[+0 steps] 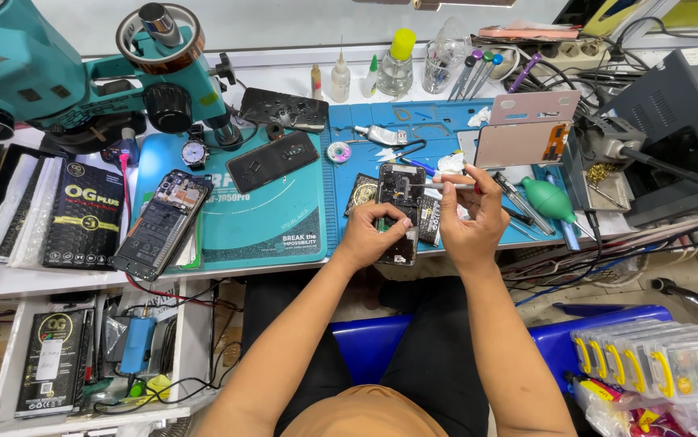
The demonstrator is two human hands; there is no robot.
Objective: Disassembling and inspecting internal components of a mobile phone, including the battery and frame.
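Observation:
An opened phone [398, 188] with its back off lies on the blue work mat [446, 121] near the bench's front edge. My left hand [377, 233] rests on its lower half and holds it down with the fingers. My right hand [472, 212] is just right of the phone and grips a slim white-handled tool [446, 186] that points left over the phone's upper part.
A second opened phone [159, 222] and a black back cover [272, 160] lie on the teal mat [268, 226]. Also here are a teal microscope [82, 73], bottles [397, 65], a pink back cover [523, 142], a green blower [549, 198], cables at the right and clear parts boxes [664, 360].

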